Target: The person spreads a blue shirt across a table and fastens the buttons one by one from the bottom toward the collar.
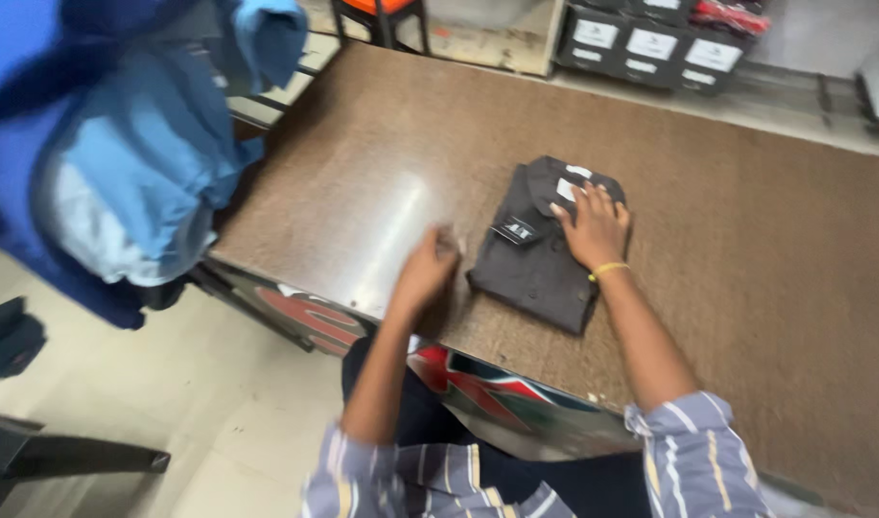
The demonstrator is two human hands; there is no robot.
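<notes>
Fingers of the right hand (596, 227) are spread wide and laid flat on a folded dark grey shirt (543, 247), near the middle of the frame. The shirt is pressed under the palm at its collar end, where white labels are seen; a small hang tag (516, 230) is attached just left of the hand. A yellow band (609, 270) is worn at the right wrist. The left hand (428, 269) is seen just left of the shirt, at its left edge, blurred by motion; its fingers appear loosely curled, and it cannot be told whether anything is gripped or whether the cloth is touched. The shirt is laid on a brown counter (746, 240), close to its near edge. Striped shirt sleeves are shown at the bottom of the frame. A heap of blue garments (123, 153) is seen at the upper left, off the counter's left corner. Dark boxes with white labels (650, 43) are stacked along the top edge.
</notes>
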